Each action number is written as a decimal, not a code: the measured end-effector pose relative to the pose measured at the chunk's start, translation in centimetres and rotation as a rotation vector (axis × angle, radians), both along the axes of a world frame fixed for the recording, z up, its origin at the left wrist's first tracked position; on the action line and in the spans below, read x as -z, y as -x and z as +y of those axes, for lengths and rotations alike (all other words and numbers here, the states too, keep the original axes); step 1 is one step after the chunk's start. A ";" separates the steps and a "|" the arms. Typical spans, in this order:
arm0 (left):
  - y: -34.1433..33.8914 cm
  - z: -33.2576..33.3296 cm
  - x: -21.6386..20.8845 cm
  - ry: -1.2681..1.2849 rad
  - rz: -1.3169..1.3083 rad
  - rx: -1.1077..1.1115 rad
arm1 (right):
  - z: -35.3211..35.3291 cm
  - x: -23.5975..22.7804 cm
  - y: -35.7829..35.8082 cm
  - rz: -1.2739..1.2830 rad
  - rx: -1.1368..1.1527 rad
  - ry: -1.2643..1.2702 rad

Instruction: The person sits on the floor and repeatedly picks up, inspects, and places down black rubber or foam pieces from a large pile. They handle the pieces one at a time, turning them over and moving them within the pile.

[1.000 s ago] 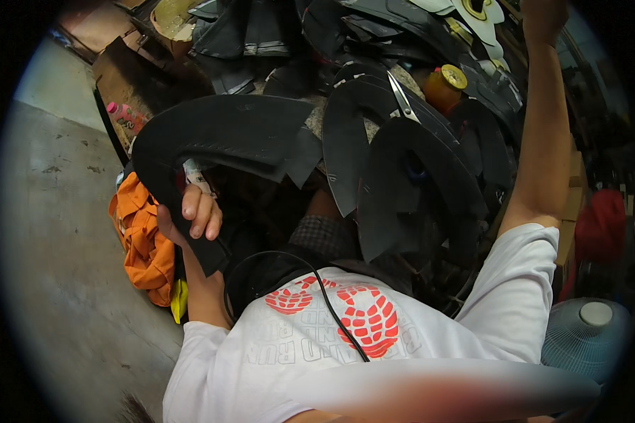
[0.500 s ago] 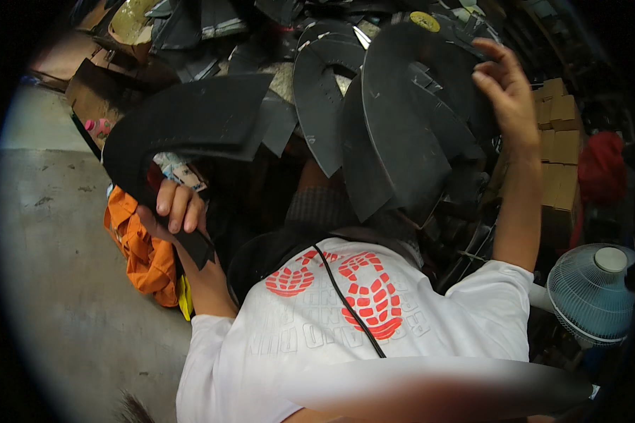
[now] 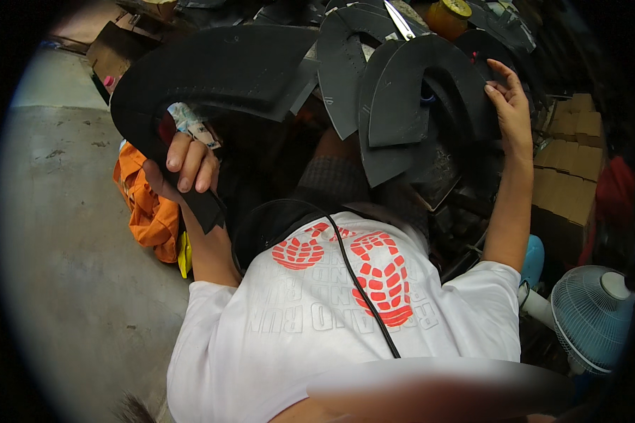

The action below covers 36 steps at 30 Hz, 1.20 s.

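Note:
My left hand [image 3: 190, 163] is closed around one narrow end of a stack of black U-shaped shoe-upper pieces [image 3: 212, 67], whose broad end stretches right across the view. At the right, my right hand [image 3: 513, 113] has thumb and fingers pinched at the outer edge of another black U-shaped piece [image 3: 401, 92]. That piece stands as an arch over more pieces of the same kind, partly covering them. Beside it lies a further curved black piece [image 3: 339, 84] with a row of small holes.
Silver scissors [image 3: 400, 20] and a yellow-lidded jar [image 3: 450, 15] lie at the far side. To the right are stacked cardboard boxes [image 3: 568, 162] and a fan [image 3: 593, 317]. An orange cloth [image 3: 148, 204] hangs at the left, above grey floor [image 3: 70, 247].
My right hand has closed from spread fingers onto the edge of a black piece. That piece has shifted and now stands as an arch. The left hand keeps its stack.

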<state>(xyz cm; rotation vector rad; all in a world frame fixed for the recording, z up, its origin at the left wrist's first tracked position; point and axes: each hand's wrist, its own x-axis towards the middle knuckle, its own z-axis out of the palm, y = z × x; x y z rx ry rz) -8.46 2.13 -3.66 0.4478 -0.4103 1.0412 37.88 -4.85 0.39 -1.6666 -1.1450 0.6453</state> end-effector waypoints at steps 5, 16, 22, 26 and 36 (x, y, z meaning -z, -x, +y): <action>0.2 -0.5 -0.3 0.001 0.016 -0.031 | -0.6 -0.6 0.2 -0.021 0.021 -0.072; 0.9 -0.3 -0.1 0.043 0.045 -0.136 | -7.0 -4.8 -5.1 0.447 0.005 -0.363; 4.1 1.4 -2.9 -0.106 0.005 -0.269 | -4.5 -5.7 -3.0 0.520 -0.463 -0.410; 7.0 1.5 -4.0 -0.071 -0.059 -0.335 | 0.3 -6.3 2.3 0.379 -0.056 -0.280; 6.4 -1.1 -1.1 0.057 0.022 -0.293 | 17.8 -2.7 12.7 -0.409 -0.470 -0.174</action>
